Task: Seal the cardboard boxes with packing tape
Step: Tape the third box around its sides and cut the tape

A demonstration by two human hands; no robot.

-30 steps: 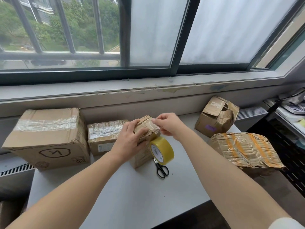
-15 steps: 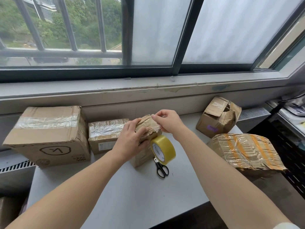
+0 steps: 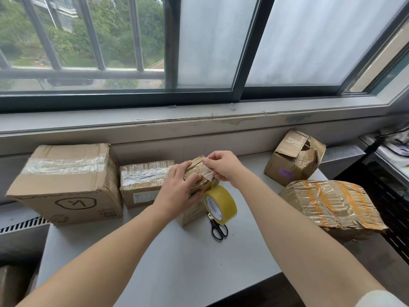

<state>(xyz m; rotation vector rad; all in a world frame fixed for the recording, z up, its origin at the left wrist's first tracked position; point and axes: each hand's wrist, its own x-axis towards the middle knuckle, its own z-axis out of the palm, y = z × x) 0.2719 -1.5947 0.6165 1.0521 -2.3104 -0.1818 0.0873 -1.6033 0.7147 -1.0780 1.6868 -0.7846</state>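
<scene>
Now your right hand (image 3: 223, 166) pinches tape (image 3: 208, 173) newly lifted off the centre-frame roll (image 3: 221, 204); your left hand (image 3: 178, 192) grips the small box (image 3: 192, 214), so sealing can begin.

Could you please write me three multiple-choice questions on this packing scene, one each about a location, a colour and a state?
1. Where do the scissors lie?
A. In a drawer
B. On the table, by the tape roll
C. On a chair

2. What colour is the tape roll?
A. Yellow
B. Blue
C. Black

3. What is the right hand doing?
A. Resting flat on the table
B. Holding the scissors
C. Pinching a clear tape strip over the small box

Answers: 1 B, their black handles show on the table just below the roll; 2 A, its wound tape looks yellow; 3 C, its fingers pinch the strip while the left hand grips the box.
</scene>
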